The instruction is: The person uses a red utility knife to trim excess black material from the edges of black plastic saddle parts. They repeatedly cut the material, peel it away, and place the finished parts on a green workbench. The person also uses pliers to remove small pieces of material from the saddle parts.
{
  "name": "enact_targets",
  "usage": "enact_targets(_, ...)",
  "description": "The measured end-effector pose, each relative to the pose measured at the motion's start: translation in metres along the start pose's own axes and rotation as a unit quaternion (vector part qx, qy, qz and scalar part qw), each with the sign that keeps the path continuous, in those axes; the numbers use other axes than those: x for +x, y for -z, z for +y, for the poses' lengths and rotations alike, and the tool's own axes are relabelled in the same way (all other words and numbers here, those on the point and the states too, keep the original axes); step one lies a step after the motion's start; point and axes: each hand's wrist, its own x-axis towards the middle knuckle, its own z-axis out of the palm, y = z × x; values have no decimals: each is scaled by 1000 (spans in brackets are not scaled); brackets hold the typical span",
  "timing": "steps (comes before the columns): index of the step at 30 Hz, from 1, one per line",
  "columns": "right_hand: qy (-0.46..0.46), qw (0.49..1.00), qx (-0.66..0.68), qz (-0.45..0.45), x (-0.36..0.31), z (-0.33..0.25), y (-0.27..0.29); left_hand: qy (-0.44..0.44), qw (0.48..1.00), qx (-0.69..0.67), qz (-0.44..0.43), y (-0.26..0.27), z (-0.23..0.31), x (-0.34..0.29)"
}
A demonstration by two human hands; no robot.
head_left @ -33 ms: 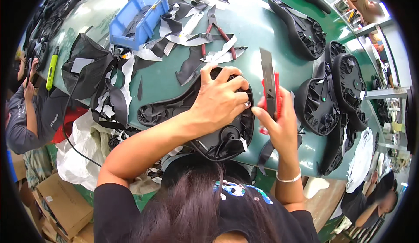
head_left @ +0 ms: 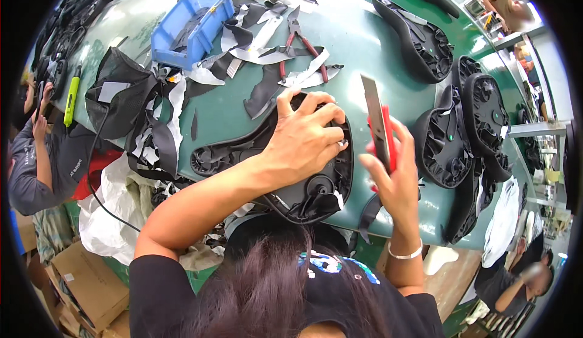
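Saddle [head_left: 285,168], an upturned black bicycle seat with its cover being fitted, is lying at the near edge of the green bench [head_left: 358,59], just in front of the person. Left hand [head_left: 303,138] is pressing down on its underside, fingers spread and curled over the far rim, pinning the cover material. Right hand [head_left: 395,174] is holding a red-handled utility knife [head_left: 379,125] clear of the work, blade extended and pointing up. Judged step: trimming or tucking the cover edge, with the blade between cuts. Next move calls for bringing the blade down to the rim, well away from the left fingers. Finished saddles [head_left: 467,125] are stacking at right; offcuts [head_left: 267,53], red pliers [head_left: 297,40] and a blue bin [head_left: 191,25] are lying farther back.
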Motion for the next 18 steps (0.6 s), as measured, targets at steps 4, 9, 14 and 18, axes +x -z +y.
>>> enact_targets(4, 137, 974, -181, -20, -24, 20, 20, 27, 999, -42, 16, -1, 0, 3)
enact_targets(9, 104, 940, -320, -56, -38, 2, 11, 43, 993, -67, 90, 3, -1, 7)
enact_targets(14, 64, 922, -364, -112, -75, -20, 27, 249, 907, -178, 290, 18, -24, 7)
enact_targets(18, 157, 861, -474, -97, -12, -21, 39, 349, 665, -584, 307, 40, -26, -4)
